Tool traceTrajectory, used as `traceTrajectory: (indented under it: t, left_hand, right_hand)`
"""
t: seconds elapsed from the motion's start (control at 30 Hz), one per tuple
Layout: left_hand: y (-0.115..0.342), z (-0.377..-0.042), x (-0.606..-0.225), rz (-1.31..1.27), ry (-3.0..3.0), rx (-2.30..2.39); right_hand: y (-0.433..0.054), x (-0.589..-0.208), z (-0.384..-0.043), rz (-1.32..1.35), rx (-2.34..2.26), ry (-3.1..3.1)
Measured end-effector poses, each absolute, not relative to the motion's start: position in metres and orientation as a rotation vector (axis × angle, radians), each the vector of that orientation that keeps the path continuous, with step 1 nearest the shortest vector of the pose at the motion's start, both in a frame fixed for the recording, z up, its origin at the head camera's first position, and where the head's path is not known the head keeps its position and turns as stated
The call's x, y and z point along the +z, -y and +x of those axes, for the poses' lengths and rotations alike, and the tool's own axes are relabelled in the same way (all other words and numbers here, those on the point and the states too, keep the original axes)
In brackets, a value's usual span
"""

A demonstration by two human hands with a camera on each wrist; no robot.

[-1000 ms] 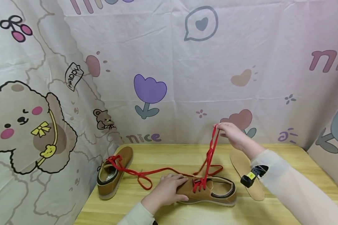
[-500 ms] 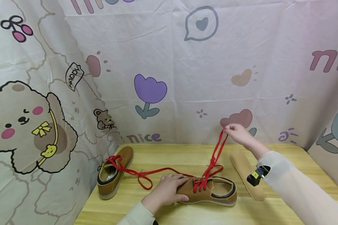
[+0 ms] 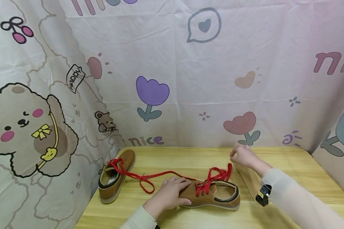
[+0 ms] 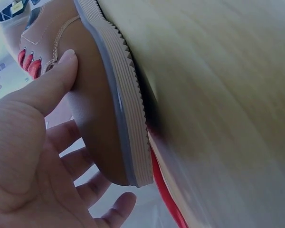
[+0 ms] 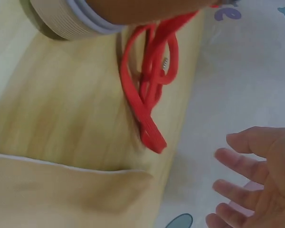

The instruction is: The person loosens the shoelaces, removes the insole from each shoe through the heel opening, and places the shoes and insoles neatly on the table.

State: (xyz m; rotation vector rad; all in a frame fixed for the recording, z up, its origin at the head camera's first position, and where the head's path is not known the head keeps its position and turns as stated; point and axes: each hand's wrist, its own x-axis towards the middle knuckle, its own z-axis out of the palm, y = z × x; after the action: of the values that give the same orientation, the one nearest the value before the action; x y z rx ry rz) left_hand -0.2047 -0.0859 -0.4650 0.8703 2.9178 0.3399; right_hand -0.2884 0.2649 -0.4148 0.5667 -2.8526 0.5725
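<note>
A brown shoe (image 3: 212, 201) lies sideways on the wooden table in the head view, its red lace (image 3: 207, 184) threaded through the eyelets. My left hand (image 3: 167, 194) holds it by the toe; the left wrist view has the thumb on one side of the upper and the fingers on the other. Beyond the shoe's opening, loops of red lace (image 5: 147, 90) are heaped on the tabletop. My right hand (image 3: 244, 156), holding nothing, hovers past that heap with fingers apart, over the far end of a tan insole (image 3: 249, 178).
The other brown shoe (image 3: 109, 192) stands at the table's left edge. From it a red lace (image 3: 157, 174) runs across the wood (image 3: 166, 159) to the held shoe, with a loose loop on the way. A printed cloth (image 3: 183, 63) hangs behind the table.
My right hand first drew the raised lace rightward, then let it go and came down toward the insole. The lace dropped beside the shoe. My left hand kept its hold.
</note>
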Motion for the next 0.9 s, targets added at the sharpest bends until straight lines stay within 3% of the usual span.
traceTrajectory:
  t: [0.9]
  left_hand:
    - [0.082, -0.203, -0.451, 0.908, -2.897, 0.446]
  right_hand:
    - [-0.253, -0.46, -0.285, 1.01, 0.315, 2.814]
